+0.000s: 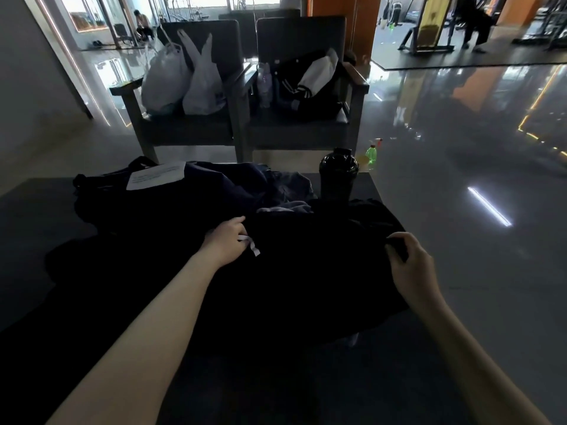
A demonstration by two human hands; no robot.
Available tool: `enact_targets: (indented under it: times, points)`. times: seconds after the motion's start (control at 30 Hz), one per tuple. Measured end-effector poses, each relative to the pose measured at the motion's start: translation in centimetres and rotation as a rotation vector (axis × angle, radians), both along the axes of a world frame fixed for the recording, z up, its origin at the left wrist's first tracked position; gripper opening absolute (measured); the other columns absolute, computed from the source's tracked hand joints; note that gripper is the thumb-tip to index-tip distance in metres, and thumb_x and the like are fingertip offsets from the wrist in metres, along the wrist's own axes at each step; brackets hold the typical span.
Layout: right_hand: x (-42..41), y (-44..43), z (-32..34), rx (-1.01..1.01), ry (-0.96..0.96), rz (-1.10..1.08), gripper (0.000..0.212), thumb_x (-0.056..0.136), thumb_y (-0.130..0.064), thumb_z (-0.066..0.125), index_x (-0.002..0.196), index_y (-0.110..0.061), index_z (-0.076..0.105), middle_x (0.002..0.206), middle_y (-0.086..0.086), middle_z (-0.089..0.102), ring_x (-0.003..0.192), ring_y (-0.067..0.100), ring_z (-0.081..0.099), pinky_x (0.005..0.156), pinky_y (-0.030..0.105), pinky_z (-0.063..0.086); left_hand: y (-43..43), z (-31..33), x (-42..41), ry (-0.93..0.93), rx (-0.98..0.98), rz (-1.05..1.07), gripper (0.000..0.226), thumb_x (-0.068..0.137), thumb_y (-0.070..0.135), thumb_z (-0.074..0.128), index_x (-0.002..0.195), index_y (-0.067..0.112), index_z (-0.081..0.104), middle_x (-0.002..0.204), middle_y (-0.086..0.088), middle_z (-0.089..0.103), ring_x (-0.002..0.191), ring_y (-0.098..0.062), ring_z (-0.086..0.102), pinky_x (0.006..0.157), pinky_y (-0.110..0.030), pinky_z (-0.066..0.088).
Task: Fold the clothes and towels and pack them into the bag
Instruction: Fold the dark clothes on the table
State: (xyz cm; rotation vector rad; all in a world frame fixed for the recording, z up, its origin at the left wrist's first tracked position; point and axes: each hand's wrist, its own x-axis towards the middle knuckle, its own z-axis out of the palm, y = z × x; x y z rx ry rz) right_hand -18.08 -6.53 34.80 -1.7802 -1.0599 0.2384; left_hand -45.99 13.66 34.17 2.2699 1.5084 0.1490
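A black garment (313,271) lies spread across the dark table (36,216) in front of me. My left hand (227,240) grips its left edge, beside a small white tag (253,245). My right hand (409,259) pinches a fold of the same garment at its right edge, near the table's side. Behind it lies a heap of dark clothes (214,188) with a grey piece (285,208) showing. A dark bag (101,179) with a white sheet of paper (155,177) on it sits at the far left of the table.
A black shaker bottle (337,174) stands at the table's far right edge. Two armchairs stand beyond: the left chair (171,124) holds white plastic bags (184,81), the right one a black and white jacket (306,84). A green bottle (372,156) stands on the glossy floor.
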Motion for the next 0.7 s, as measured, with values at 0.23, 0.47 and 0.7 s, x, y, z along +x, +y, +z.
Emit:
enact_targets:
  times: [0.23, 0.47, 0.7]
  points:
    - [0.6, -2.1, 0.8, -0.021, 0.006, 0.005, 0.013, 0.092, -0.005, 0.055, 0.093, -0.017, 0.054, 0.078, -0.008, 0.056, 0.072, -0.001, 0.051, 0.060, -0.001, 0.036, -1.9, 1.2, -1.7, 0.014, -0.019, 0.117, 0.013, 0.096, 0.021, 0.046, 0.091, 0.016, 0.056, 0.090, -0.005, 0.059, 0.079, -0.019, 0.057, 0.067, -0.032, 0.047]
    - [2.6, -5.2, 2.1, -0.112, -0.003, -0.038, 0.007, 0.093, -0.006, 0.052, 0.091, -0.012, 0.055, 0.078, 0.005, 0.056, 0.067, 0.010, 0.049, 0.055, 0.016, 0.034, -4.3, 3.6, -7.8, -0.009, -0.137, 0.132, 0.012, 0.094, 0.027, 0.055, 0.092, 0.018, 0.061, 0.095, -0.005, 0.059, 0.084, -0.019, 0.059, 0.070, -0.030, 0.049]
    - [2.5, -4.3, 0.3, -0.146, 0.050, -0.195, 0.011, 0.093, -0.009, 0.050, 0.096, -0.004, 0.059, 0.089, 0.013, 0.059, 0.081, 0.026, 0.053, 0.069, 0.029, 0.034, -2.9, 5.2, -5.4, -0.205, 0.149, 0.201, 0.021, 0.095, 0.033, 0.055, 0.099, 0.014, 0.063, 0.093, -0.005, 0.061, 0.085, -0.021, 0.059, 0.073, -0.033, 0.045]
